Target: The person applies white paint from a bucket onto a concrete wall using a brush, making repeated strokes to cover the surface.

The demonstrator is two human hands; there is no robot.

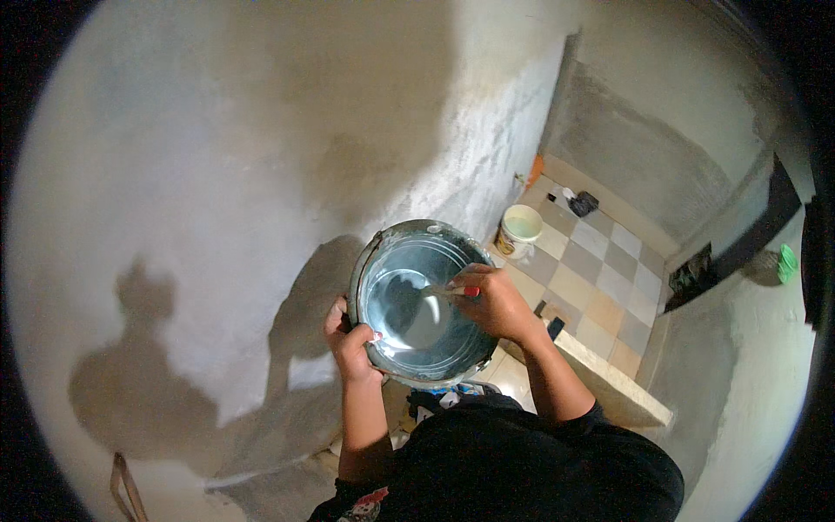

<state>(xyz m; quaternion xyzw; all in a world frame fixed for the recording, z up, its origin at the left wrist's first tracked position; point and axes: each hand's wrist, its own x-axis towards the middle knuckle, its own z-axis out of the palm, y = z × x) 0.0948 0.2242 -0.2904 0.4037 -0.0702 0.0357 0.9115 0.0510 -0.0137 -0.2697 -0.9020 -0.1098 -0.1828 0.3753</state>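
A dark round bucket [385, 261] is held up in front of my chest, its open top facing me. My left hand [354, 344] grips its rim at the left, thumb over the edge. White liquid, apparently paint [427, 326], lies inside and reflects bright light. Over the bucket's right side, my right hand [492, 300] holds a brush [456, 291] by its red-ended handle. The brush points left into the bucket; whether its tip touches the liquid I cannot tell.
A plastered wall [215, 163] with shadows on it rises to the left. Beyond a low ledge [610, 385], a white bucket [520, 228] stands on the tiled floor [587, 274]. A black bundle [582, 203] lies farther back. Something green [787, 263] is at the right wall.
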